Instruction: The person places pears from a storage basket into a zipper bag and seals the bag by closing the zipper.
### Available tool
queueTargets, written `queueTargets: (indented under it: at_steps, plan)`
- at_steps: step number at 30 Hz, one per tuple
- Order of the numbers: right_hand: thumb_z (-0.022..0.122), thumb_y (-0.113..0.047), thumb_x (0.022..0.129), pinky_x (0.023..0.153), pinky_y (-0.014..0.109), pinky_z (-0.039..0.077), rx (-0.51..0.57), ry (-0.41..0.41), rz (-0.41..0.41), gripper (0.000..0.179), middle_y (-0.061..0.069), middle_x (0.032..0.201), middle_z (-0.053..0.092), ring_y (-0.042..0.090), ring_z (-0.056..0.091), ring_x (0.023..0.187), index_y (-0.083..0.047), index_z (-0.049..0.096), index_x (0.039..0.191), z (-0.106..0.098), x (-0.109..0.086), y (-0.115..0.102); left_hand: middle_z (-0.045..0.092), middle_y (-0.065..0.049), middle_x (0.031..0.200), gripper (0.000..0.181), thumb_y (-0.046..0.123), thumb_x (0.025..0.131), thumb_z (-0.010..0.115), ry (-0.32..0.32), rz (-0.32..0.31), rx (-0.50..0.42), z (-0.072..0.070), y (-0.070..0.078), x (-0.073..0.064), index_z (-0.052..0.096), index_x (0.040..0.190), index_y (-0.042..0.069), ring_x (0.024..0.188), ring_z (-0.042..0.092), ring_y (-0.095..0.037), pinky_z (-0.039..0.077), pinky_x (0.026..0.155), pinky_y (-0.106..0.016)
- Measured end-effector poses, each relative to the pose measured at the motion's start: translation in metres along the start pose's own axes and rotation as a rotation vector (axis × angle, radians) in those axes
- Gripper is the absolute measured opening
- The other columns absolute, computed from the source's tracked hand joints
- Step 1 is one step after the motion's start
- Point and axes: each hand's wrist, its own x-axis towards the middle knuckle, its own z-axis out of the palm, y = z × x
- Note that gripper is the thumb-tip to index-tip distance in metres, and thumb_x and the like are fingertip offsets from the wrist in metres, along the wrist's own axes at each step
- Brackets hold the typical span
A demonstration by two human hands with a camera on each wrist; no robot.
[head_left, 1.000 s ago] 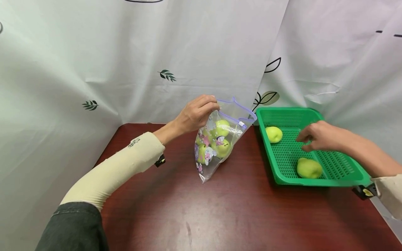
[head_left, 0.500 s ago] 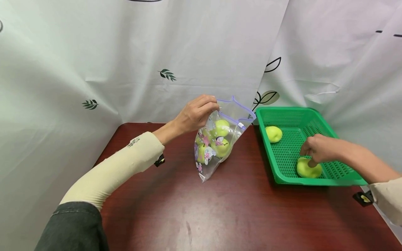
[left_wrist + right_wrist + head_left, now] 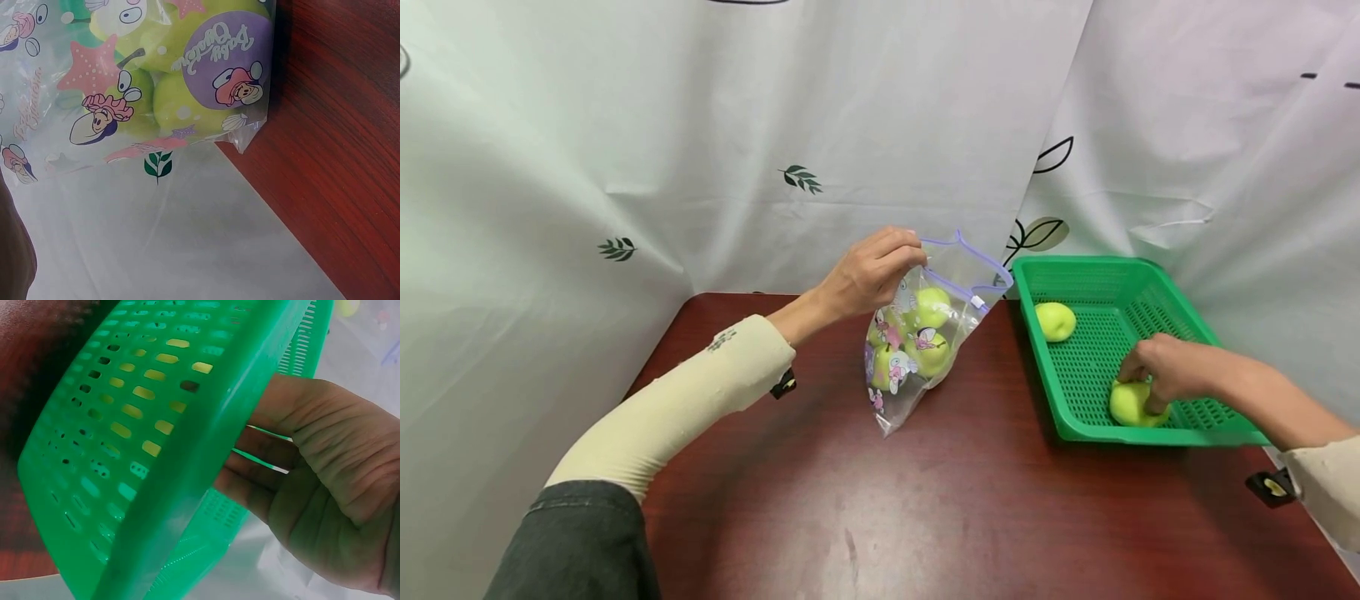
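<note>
In the head view my left hand (image 3: 872,271) pinches the rim of a clear zip bag (image 3: 898,408) with a purple edge and cartoon prints. The bag's mouth gapes, and several yellow-green pears (image 3: 931,354) sit inside it. In the left wrist view the printed bag (image 3: 37,112) fills the upper left, with pears (image 3: 187,97) showing through. My right hand (image 3: 1176,367) reaches into the green basket (image 3: 1067,417), thumb and fingers around a pear (image 3: 1127,406) near its front wall. In the right wrist view the basket wall (image 3: 187,462) partly covers the right hand's fingers.
Another pear (image 3: 1056,322) lies by the basket's left wall. Bag and basket are at the back of a dark red wooden table (image 3: 880,517). A white cloth (image 3: 715,150) with leaf prints hangs behind and along the sides.
My right hand has come down and nearer from above the basket's middle onto the front pear, and its fingers have closed around it. The left hand and bag have stayed put.
</note>
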Motion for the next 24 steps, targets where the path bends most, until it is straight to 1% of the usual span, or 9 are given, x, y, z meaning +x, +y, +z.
queueTargets:
  at_steps: [5,8,13,16,19,21,22,24]
  plan:
    - [0.086,0.012,0.066,0.078,0.043,0.067,-0.013,-0.007,0.001,0.05,0.01,0.111,0.083,0.033,0.077,0.1,0.004,0.084,0.116,0.0012,0.001,-0.0009,0.073,-0.017,0.11,0.012,-0.011,0.106,0.067,0.0,-0.003,0.002,-0.0001,0.0001,-0.0008,0.074,0.111,-0.003,0.106,0.072,-0.035,0.064,0.097,-0.046]
    - [0.085,0.013,0.066,0.078,0.043,0.068,-0.016,-0.008,-0.005,0.051,0.011,0.112,0.083,0.034,0.077,0.1,0.004,0.084,0.116,0.0018,0.0014,-0.0012,0.073,-0.017,0.11,0.012,-0.011,0.106,0.067,0.001,-0.005,0.004,-0.0001,0.0,-0.001,0.074,0.112,-0.003,0.106,0.072,-0.035,0.064,0.097,-0.046]
    - [0.083,0.016,0.064,0.077,0.041,0.067,-0.031,-0.001,-0.025,0.053,0.01,0.113,0.083,0.033,0.078,0.1,0.001,0.085,0.114,0.0033,0.0013,-0.0012,0.073,-0.017,0.11,0.012,-0.01,0.106,0.067,0.001,-0.003,0.004,0.0003,-0.0004,-0.0008,0.074,0.112,-0.003,0.105,0.072,-0.035,0.064,0.097,-0.046]
    - [0.086,0.013,0.063,0.076,0.04,0.067,-0.044,0.006,-0.035,0.051,0.008,0.111,0.083,0.031,0.078,0.098,-0.001,0.086,0.113,0.004,0.0019,-0.0012,0.073,-0.017,0.11,0.011,-0.01,0.106,0.067,0.005,-0.001,0.004,0.0003,-0.0001,-0.001,0.074,0.111,-0.003,0.104,0.071,-0.035,0.064,0.096,-0.046]
    - [0.091,0.006,0.063,0.075,0.037,0.066,-0.057,0.016,-0.048,0.048,0.005,0.108,0.084,0.026,0.077,0.096,-0.004,0.087,0.109,0.0051,0.0033,-0.0013,0.072,-0.017,0.11,0.011,-0.011,0.105,0.068,0.009,0.003,0.007,0.0001,0.0006,-0.0014,0.074,0.111,-0.003,0.103,0.071,-0.035,0.064,0.095,-0.045]
    - [0.095,0.001,0.062,0.073,0.032,0.064,-0.07,0.025,-0.061,0.044,0.0,0.105,0.084,0.02,0.076,0.093,-0.008,0.087,0.105,0.006,0.0045,-0.0014,0.072,-0.017,0.11,0.012,-0.011,0.105,0.068,0.012,0.003,0.008,0.0001,0.001,-0.0018,0.074,0.111,-0.003,0.102,0.071,-0.035,0.064,0.094,-0.045]
    - [0.096,-0.001,0.062,0.071,0.03,0.063,-0.077,0.031,-0.072,0.042,-0.003,0.102,0.083,0.016,0.074,0.09,-0.011,0.087,0.102,0.0065,0.0051,-0.0013,0.072,-0.017,0.11,0.012,-0.011,0.105,0.068,0.012,0.003,0.008,0.0002,0.0012,-0.0021,0.074,0.111,-0.003,0.102,0.071,-0.035,0.064,0.094,-0.045]
    - [0.096,-0.005,0.062,0.066,0.025,0.056,-0.091,0.038,-0.084,0.033,-0.011,0.092,0.078,0.007,0.066,0.081,-0.017,0.084,0.09,0.0077,0.0059,-0.001,0.073,-0.017,0.11,0.011,-0.011,0.105,0.069,0.013,0.001,0.005,0.0003,0.0016,-0.0025,0.074,0.111,-0.003,0.102,0.071,-0.035,0.064,0.093,-0.045]
